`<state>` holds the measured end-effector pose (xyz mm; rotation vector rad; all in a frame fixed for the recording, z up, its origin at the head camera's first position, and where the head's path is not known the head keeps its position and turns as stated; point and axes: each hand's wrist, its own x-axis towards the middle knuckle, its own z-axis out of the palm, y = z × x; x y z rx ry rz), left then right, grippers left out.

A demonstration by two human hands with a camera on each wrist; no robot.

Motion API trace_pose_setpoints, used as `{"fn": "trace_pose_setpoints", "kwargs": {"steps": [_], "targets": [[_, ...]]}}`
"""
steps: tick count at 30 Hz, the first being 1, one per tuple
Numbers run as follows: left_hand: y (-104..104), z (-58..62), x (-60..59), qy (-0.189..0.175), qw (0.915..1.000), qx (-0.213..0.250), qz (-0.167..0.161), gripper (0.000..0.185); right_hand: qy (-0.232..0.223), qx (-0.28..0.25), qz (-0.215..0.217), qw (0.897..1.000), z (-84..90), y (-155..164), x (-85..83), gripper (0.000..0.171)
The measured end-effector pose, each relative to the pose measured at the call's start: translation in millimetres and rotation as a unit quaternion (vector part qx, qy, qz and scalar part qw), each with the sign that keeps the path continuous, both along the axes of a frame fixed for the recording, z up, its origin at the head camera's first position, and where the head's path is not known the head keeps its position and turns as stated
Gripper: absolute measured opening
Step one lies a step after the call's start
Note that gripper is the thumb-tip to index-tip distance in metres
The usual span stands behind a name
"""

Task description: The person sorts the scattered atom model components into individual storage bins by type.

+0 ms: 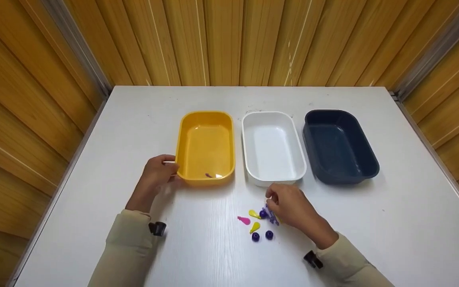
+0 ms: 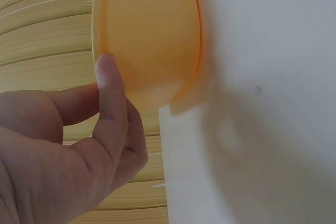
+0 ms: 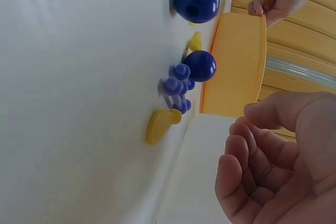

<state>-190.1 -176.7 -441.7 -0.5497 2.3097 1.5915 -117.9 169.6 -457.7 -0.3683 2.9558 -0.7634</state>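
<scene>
My left hand grips the near left corner of a yellow plastic tray, its fingers at the rim and wall in the left wrist view. Inside that tray lies one small purple piece. Just in front of the white tray, my right hand hovers over a little pile, fingers loosely curled, with nothing visible between them. Below it are thin purple pegs with round ends, a dark purple bead and a yellow drop-shaped piece.
Two more purple beads, one being this bead, lie nearer the front beside a yellow drop and a pink drop. A dark blue tray stands at the right. Wood-patterned walls enclose the white table.
</scene>
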Motion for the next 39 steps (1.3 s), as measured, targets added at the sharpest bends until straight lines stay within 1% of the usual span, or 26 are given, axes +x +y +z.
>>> {"fn": "trace_pose_setpoints", "kwargs": {"steps": [3, 11, 16, 22, 32, 39], "targets": [[1, -0.4, -0.2, 0.000, 1.0000, 0.002, -0.002, 0.042, -0.011, 0.006, -0.004, 1.000, -2.2, 2, 3.3, 0.005], [0, -2.6, 0.4, 0.027, 0.9994, 0.019, -0.006, 0.041, -0.020, 0.012, -0.020, 1.000, -9.4, 8, 11.1, 0.004], [0, -1.9, -0.3, 0.018, 0.9997, 0.016, -0.004, 0.042, -0.024, 0.024, -0.024, 0.999, -11.5, 10, 14.8, 0.005], [0, -0.5, -0.8, 0.002, 1.0000, 0.006, -0.004, 0.042, -0.047, 0.029, -0.028, 0.998, -12.2, 12, 16.9, 0.005], [-2, 0.8, 0.1, 0.012, 0.9998, 0.013, -0.007, 0.043, -0.047, 0.032, -0.027, 0.998, -12.7, 14, 22.7, 0.006], [-1, 1.3, -0.1, 0.011, 0.9997, 0.020, -0.003, 0.044, -0.045, 0.049, -0.035, 0.997, -13.0, 14, 26.1, 0.009]]}}
